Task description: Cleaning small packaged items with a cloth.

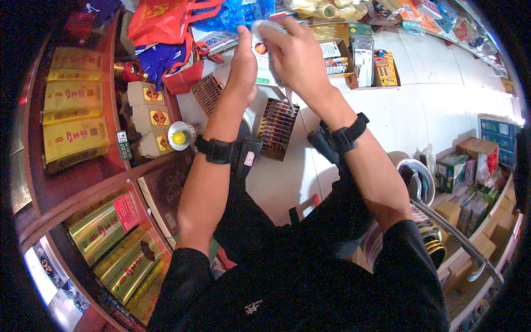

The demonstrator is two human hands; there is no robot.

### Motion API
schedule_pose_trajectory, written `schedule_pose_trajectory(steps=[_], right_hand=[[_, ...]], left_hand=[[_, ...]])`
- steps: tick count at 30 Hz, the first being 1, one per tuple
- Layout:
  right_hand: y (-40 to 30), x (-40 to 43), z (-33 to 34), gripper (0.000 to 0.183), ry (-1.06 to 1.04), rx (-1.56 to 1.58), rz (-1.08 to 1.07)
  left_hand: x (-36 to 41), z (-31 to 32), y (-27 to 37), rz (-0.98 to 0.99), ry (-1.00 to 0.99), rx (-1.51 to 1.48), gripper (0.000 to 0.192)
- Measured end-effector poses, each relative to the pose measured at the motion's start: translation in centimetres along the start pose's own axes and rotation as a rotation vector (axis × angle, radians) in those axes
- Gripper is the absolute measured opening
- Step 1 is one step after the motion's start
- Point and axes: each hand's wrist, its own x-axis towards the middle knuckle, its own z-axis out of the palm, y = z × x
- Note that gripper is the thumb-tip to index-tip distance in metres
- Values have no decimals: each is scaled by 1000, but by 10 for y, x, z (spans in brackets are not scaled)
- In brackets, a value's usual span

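My left hand (244,66) grips a white printed packet (262,66) by its left side, thumb pointing up. The packet bears a round orange picture and a green strip near its bottom. Against its right side is my right hand (298,56), fingers bent around a pale, crumpled piece that looks like cloth (261,27). A thin end of it hangs below the palm. Beneath my hands, an open tray of narrow striped packs (277,128) rests on the tiled floor. A similar tray (208,92) lies partly behind my left forearm.
Shelves with gold boxes (76,137) stand at left, beside a white cup (179,136) with something yellow inside. Red bags (159,23) and a blue plastic bag (236,14) lie ahead. Open cartons of packaged goods (363,62) sit ahead right. A metal rail (450,232) runs along the right.
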Motion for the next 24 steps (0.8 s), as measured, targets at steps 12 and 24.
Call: schedule_pose_trajectory(steps=[12,24], right_hand=[[5,6,1,25,36,-106,83],[3,8,-11,29,-29,-122,223]], left_hand=[[9,-3,-4,37,35,-110,63],[7,-3,-2,220,-32,-17,63]])
